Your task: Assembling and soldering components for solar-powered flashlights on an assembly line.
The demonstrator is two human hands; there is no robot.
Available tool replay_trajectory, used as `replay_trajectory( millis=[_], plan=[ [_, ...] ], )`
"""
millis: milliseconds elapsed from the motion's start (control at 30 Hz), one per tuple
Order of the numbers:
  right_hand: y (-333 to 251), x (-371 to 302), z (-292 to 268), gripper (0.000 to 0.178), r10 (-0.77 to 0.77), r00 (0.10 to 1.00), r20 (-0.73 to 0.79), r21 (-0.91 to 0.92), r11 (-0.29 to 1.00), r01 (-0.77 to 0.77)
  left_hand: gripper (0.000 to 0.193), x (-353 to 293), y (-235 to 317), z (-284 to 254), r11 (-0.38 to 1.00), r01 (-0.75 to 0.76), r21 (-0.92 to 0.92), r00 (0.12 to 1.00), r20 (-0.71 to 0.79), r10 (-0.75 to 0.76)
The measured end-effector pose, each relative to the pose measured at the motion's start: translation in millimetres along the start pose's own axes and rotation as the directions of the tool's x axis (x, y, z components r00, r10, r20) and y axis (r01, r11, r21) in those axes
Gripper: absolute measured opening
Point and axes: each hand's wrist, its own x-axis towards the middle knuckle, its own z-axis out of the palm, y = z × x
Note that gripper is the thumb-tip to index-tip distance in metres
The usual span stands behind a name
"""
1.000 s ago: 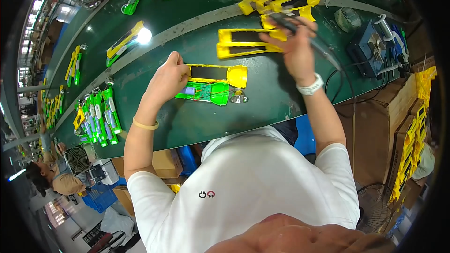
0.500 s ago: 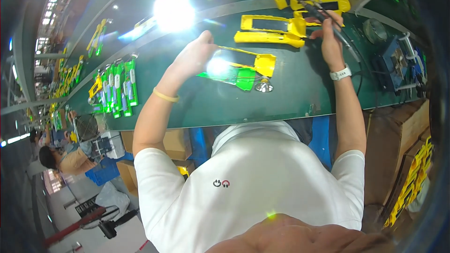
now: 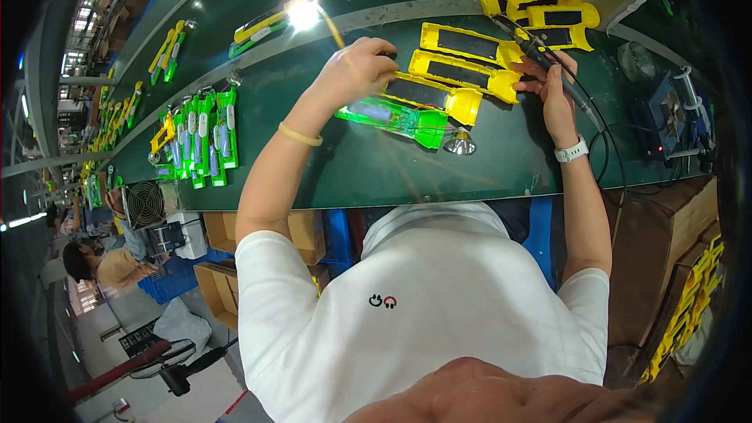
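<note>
My left hand [image 3: 356, 72] is closed, its curled fingers at the left end of a yellow casing half [image 3: 427, 94] with a dark panel. Just below that casing lies a green casing half [image 3: 427, 127] holding a battery, a circuit board and wires. A shiny reflector lamp head [image 3: 460, 143] sits at its right end. My right hand [image 3: 554, 98] holds a soldering iron [image 3: 536, 55], tip toward the upper left. Its fingertips touch the right end of a second yellow casing half [image 3: 458, 74]. A third yellow casing half [image 3: 470, 43] lies just beyond.
Yellow casings [image 3: 540, 0] are piled at the back right. A blue soldering stand [image 3: 654, 125] with a solder spool stands at the right, the iron's cable near it. Green assemblies [image 3: 196, 141] lie grouped at left. A lit lamp [image 3: 304, 12] shines beyond a grey rail. Another person [image 3: 117, 262] sits far left.
The yellow casings beyond the green half now lie slanted and spread apart. My right hand has come down to one's end. My left hand moved slightly right; the lamp glare shrank.
</note>
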Motion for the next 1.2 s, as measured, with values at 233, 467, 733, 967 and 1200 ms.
replay_trajectory(
  millis=[233, 467, 733, 967, 1200],
  plan=[
    [6, 5, 1, 0.039, -0.027, 1.0, 0.001, -0.148, 0.989, 0.026, 0.043, -47, 18, -4, 0.902, -0.064, -0.427, 0.996, 0.022, 0.081],
    [20, 4, -3, 0.036, -0.029, 0.999, -0.023, -0.09, 0.996, 0.027, 0.045, -49, -34, -2, 0.902, -0.087, -0.422, 0.969, -0.247, -0.023],
    [22, 6, 4, 0.044, -0.124, 0.992, -0.03, 0.041, 0.991, 0.125, 0.05, 81, -168, -15, 0.933, 0.254, -0.255, 0.953, -0.096, -0.286],
    [16, 8, 5, 0.047, -0.094, 0.995, -0.024, 0.049, 0.994, 0.095, 0.026, 177, -248, -75, 0.917, 0.333, 0.22, 0.943, -0.093, -0.321],
    [11, 7, 2, 0.047, -0.063, 0.997, -0.042, 0.062, 0.996, 0.065, 0.051, 224, -237, -39, 0.598, -0.309, 0.739, 0.951, 0.221, 0.218]
  ],
)
